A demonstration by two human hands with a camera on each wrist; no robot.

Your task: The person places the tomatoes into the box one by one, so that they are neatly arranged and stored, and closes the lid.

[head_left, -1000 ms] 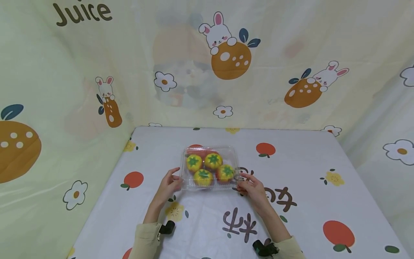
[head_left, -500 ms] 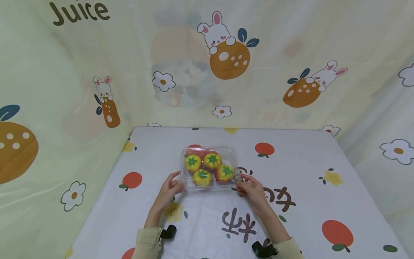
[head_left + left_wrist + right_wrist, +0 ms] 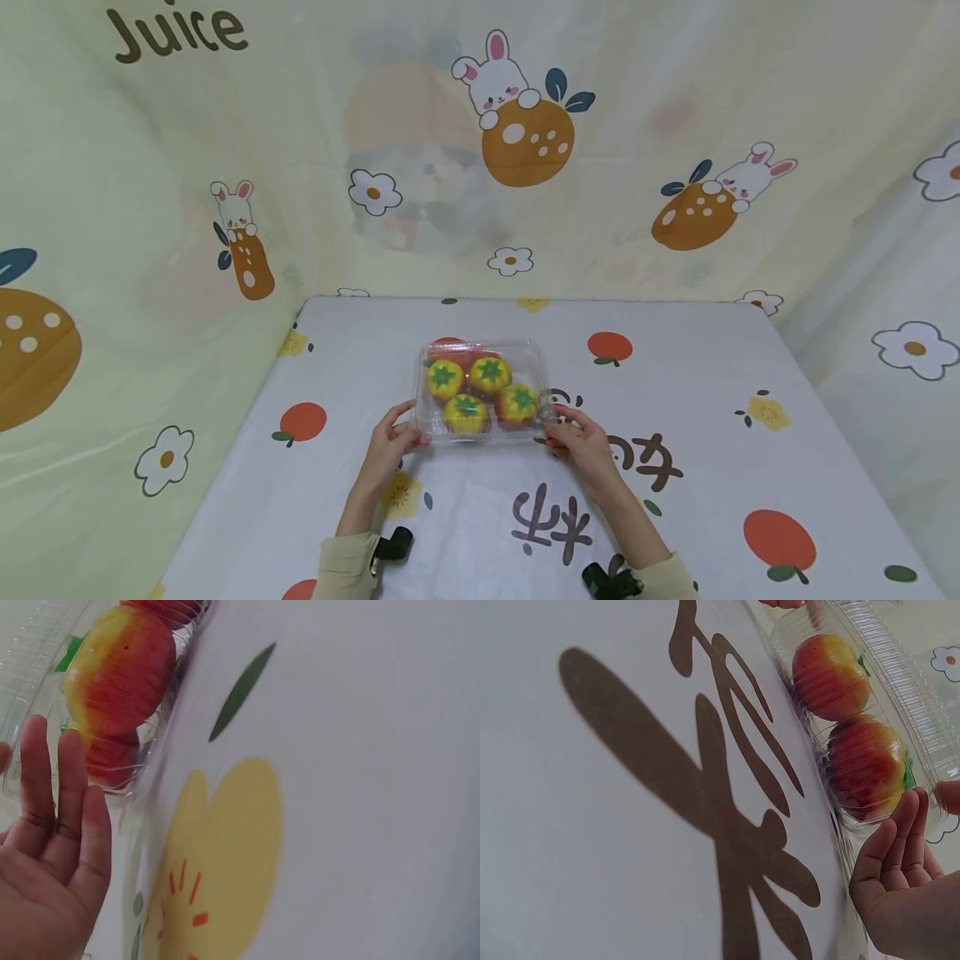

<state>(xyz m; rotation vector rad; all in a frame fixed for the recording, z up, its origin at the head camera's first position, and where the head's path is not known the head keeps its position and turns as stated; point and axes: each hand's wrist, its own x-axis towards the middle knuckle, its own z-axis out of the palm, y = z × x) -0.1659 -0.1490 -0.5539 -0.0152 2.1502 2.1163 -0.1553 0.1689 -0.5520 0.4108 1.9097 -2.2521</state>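
A clear plastic clamshell box (image 3: 527, 362) lies on the table between both hands, its lid over several round yellow-and-red fruits (image 3: 465, 414) with green star-shaped tops. At the box's front left corner is my left hand (image 3: 384, 450), thumb beside the front edge; the left wrist view shows its fingers (image 3: 73, 780) extended alongside the plastic wall. My right hand (image 3: 588, 450) pinches the front right corner, with bent fingers (image 3: 885, 847) on one side of the rim and the thumb (image 3: 949, 796) on the other, as the right wrist view shows.
A white cloth (image 3: 697, 358) printed with oranges, yellow flowers and brown characters covers the table. Pale curtains (image 3: 300, 108) with rabbits and oranges hang behind and at both sides. A small black camera (image 3: 393, 546) sits on the left wrist, another (image 3: 609, 581) on the right.
My left hand has slid a little along the box's left side toward its front corner. The right hand keeps its hold, and the box stays in place. The head view has shifted slightly.
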